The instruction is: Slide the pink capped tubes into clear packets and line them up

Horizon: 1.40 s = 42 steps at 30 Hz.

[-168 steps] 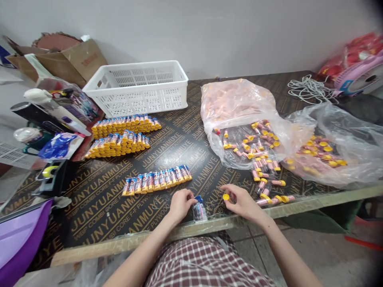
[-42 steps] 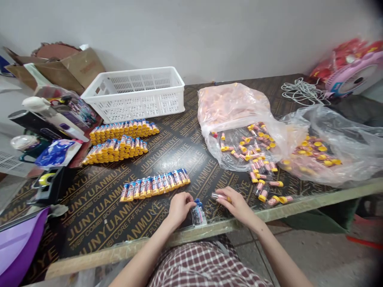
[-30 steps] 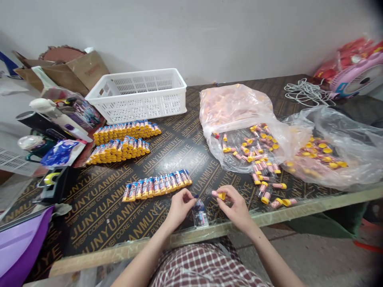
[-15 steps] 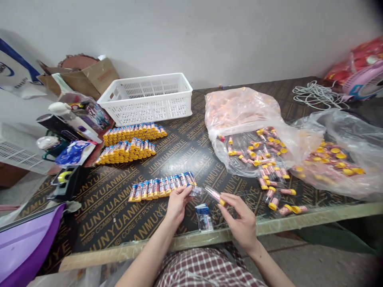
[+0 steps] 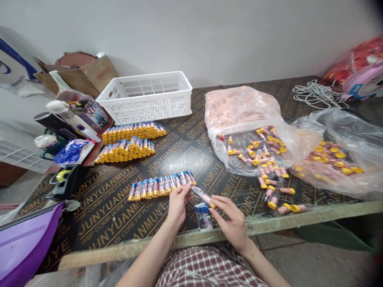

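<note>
Between thumb and fingers, my right hand (image 5: 230,219) grips the yellow-capped end of a small clear tube (image 5: 206,197) with pink-red contents. My left hand (image 5: 180,201) pinches a clear plastic sleeve (image 5: 193,191), mostly hidden by the fingers, and the tube's far end meets it; I cannot tell how far inside it is. Below the hands lies a small stack of flat printed sleeves (image 5: 203,217) with blue tops. A row of blue-topped, yellow-based wrapped tubes (image 5: 161,185) lies side by side just beyond my left hand.
Two stacked piles of wrapped tubes (image 5: 128,149) sit before a white basket (image 5: 146,105). Loose yellow-capped tubes (image 5: 272,195) spill from plastic bags (image 5: 242,107) on the right. A tape dispenser (image 5: 67,181) and bottles (image 5: 56,123) stand left. The table's front edge (image 5: 299,218) is near.
My right hand has moved left with the tube, bringing its far end to the sleeve in my left hand. The left hand has hardly moved.
</note>
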### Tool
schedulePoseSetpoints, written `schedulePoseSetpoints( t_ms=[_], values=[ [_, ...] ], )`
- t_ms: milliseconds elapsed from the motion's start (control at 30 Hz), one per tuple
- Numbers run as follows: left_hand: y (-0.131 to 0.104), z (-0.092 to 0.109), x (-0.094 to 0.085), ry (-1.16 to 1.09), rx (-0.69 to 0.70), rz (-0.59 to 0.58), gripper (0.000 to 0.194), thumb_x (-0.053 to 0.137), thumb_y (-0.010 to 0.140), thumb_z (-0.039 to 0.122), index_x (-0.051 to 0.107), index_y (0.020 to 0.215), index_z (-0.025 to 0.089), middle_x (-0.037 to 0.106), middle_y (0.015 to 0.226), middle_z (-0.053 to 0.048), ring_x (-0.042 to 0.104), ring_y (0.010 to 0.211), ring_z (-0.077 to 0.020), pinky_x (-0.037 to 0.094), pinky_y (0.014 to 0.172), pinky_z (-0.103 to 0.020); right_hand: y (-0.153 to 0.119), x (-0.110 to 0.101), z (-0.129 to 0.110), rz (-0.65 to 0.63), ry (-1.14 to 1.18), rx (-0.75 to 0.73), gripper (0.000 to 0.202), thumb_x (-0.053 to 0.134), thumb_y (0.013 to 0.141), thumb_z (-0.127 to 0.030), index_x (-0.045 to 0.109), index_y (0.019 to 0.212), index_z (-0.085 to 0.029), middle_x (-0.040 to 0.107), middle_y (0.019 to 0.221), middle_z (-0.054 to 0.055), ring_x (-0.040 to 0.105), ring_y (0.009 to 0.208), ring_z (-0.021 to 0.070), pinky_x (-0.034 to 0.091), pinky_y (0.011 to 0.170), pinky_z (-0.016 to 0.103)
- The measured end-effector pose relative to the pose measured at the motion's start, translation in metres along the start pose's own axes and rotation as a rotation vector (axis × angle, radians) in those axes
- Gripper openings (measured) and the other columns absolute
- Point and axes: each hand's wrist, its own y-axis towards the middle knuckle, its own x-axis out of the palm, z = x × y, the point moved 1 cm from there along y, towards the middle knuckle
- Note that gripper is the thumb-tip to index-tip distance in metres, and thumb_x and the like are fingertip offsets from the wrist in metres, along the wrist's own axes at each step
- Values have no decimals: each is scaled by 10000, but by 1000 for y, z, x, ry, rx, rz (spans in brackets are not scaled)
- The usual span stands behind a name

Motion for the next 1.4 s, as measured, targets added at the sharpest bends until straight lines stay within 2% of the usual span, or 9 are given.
schedulePoseSetpoints(
  t_ms=[133,233,300,500,600,700,800,1000,1400],
  values=[
    [-6,2,6,3,11,-120,366,832,555,293,622,811,137,688,727,-12,614,605,-100,516,605,-224,0,1,4,-87,85,60,353,491,873,-86,626,1142,-272,622,1089,66,606,1009,185,515,870,336],
    [-10,6,9,50,-2,-176,417,835,557,276,603,877,144,686,712,-11,623,604,-114,514,597,-232,0,1,7,-97,104,86,346,484,863,-86,632,1113,-275,609,1002,56,609,933,176,528,804,318],
    [-12,7,11,90,-24,-227,440,835,559,283,614,909,135,689,716,-19,624,602,-118,509,598,-234,0,2,9,-96,92,105,400,501,839,-87,588,1178,-282,581,1000,54,601,897,174,532,782,320],
    [-25,6,14,235,-152,-442,359,771,647,383,686,837,90,682,730,-58,606,631,-120,496,636,-246,7,3,10,-93,66,73,743,549,734,-74,320,1400,-312,401,1337,89,537,1075,225,504,884,396],
    [-30,3,15,281,-188,-492,363,760,650,419,693,797,93,659,686,-44,578,597,-112,483,613,-248,10,-1,10,-170,127,27,841,548,684,-64,245,1428,-310,263,1467,84,466,1210,264,484,933,423],
    [-32,0,15,317,-228,-515,395,786,610,422,696,815,96,643,675,-32,567,573,-109,467,583,-242,12,-3,10,-279,182,0,880,529,642,-54,225,1435,-281,238,1497,80,360,1317,289,419,1019,461],
    [-33,-4,15,327,-246,-523,386,793,601,410,690,800,97,634,662,-26,564,558,-106,452,550,-227,10,-3,12,-345,221,13,870,525,630,-56,243,1430,-248,356,1438,92,368,1318,279,378,1063,460],
    [-35,-6,14,341,-234,-540,345,778,620,400,688,768,102,649,657,-34,572,542,-116,460,549,-236,5,1,13,-285,301,91,847,526,614,-44,294,1399,-259,445,1353,95,500,1210,254,452,1005,404],
    [-37,-5,16,327,-235,-547,328,772,637,383,697,781,98,656,669,-45,574,544,-112,454,533,-219,7,2,10,-244,357,85,863,519,607,-21,274,1396,-269,441,1361,103,510,1197,249,464,983,400]
  ],
)
